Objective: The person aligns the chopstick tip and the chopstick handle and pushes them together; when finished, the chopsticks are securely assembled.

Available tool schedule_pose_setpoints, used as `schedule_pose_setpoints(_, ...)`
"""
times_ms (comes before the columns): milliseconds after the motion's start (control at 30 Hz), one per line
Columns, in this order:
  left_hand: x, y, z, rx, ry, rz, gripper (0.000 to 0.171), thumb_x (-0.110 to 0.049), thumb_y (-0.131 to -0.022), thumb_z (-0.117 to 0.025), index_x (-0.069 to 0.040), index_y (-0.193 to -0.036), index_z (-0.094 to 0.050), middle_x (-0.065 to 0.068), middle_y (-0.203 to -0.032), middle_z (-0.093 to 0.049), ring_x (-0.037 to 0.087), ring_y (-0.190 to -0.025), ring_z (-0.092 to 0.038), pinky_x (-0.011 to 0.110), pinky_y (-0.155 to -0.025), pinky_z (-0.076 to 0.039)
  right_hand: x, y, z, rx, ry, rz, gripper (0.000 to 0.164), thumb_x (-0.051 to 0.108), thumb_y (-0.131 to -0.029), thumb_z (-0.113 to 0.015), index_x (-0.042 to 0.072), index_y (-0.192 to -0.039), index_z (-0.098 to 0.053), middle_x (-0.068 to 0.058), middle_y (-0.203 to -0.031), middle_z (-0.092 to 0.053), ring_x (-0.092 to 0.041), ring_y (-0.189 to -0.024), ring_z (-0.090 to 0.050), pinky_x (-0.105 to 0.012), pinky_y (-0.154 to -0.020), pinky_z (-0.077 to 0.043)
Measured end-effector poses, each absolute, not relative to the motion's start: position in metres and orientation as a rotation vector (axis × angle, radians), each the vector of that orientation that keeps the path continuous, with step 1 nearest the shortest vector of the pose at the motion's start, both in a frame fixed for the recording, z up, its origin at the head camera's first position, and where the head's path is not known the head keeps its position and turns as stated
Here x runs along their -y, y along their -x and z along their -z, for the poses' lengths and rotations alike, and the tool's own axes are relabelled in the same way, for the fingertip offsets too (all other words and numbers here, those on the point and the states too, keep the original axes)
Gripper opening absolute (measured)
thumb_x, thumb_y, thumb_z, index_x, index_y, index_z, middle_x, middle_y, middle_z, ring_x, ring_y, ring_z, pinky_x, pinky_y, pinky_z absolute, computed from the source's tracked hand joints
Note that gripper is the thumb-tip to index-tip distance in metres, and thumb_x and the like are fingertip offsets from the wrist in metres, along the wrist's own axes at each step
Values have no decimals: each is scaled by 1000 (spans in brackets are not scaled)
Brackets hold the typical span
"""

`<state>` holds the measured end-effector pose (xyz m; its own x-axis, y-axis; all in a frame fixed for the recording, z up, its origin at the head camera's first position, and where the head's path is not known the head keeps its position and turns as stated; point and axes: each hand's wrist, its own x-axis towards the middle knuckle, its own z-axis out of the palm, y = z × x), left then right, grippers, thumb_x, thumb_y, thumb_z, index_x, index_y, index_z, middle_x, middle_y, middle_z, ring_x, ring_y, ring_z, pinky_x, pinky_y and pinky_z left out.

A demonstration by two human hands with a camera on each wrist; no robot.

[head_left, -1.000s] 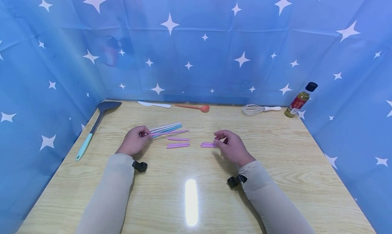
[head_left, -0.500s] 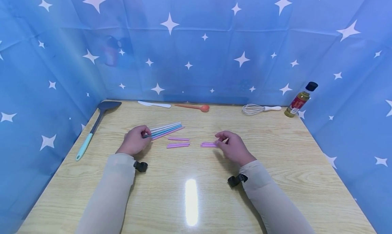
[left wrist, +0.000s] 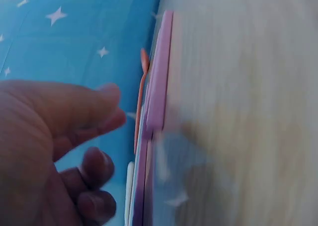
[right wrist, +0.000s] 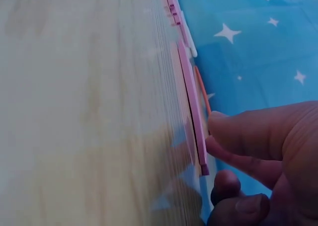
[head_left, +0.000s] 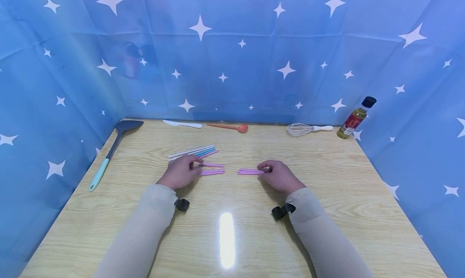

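Note:
My left hand (head_left: 183,171) hovers at the left ends of some short pink sticks (head_left: 212,172), thumb and forefinger apart with nothing between them. In the left wrist view those pink sticks (left wrist: 161,72) lie just beyond the fingertips. Behind that hand, a bundle of long thin chopsticks (head_left: 192,151) in white, blue and pink fans out, partly hidden. My right hand (head_left: 279,176) is at the right end of a second group of short pink sticks (head_left: 248,171). Its thumb and forefinger reach close around that end; in the right wrist view, a pink stick (right wrist: 193,107) runs beside the thumb.
Along the back edge lie a white knife (head_left: 183,124), an orange spoon (head_left: 232,127) and a whisk (head_left: 308,129). An oil bottle (head_left: 356,118) stands at back right. A dark spatula with a mint handle (head_left: 113,148) lies at left. A blue star curtain (head_left: 232,55) encloses the table.
The left hand has laid a long pink chopstick down beside the bundle, let go, and moved right toward the short pink sticks. The right hand has shifted slightly right and toward the person.

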<state>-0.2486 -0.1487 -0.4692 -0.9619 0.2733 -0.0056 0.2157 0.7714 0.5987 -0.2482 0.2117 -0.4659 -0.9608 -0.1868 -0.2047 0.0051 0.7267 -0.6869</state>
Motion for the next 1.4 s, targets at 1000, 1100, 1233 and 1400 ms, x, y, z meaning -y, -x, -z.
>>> schedule_pose_setpoints(1000,130,242,470,-2814,-401,-822,6,-16,-99,-68,-11,-101,-66,0,-92,-63,19,-83,-56,48,-92,-40,-210,248,467,-2693,135,1054,4,10,-98,-73,7,-100,-73,-6,-91,-62,-21,-83,-55,-33,-72,-45)
schedule_pose_setpoints(1100,130,243,470,-2817,-400,-838,5,-17,-100,-67,-12,-100,-66,-1,-91,-63,18,-82,-56,45,-90,-41,-208,246,467,-2700,148,1082,4,12,-98,-73,8,-100,-73,-5,-88,-61,-20,-80,-54,-33,-70,-45)
schedule_pose_setpoints(1233,129,242,469,-2799,-391,-918,6,-18,-101,-67,-12,-102,-66,1,-90,-61,18,-81,-55,40,-83,-43,-201,243,464,-2691,160,1152,7,15,-97,-75,10,-101,-73,-5,-82,-58,-19,-70,-52,-31,-63,-44)
schedule_pose_setpoints(1400,126,241,467,-2791,-439,-1013,7,-16,-102,-66,-10,-105,-65,3,-91,-56,19,-82,-52,36,-75,-44,-192,238,459,-2706,188,1197,5,13,-96,-75,11,-101,-73,-6,-83,-54,-20,-66,-51,-32,-58,-44)
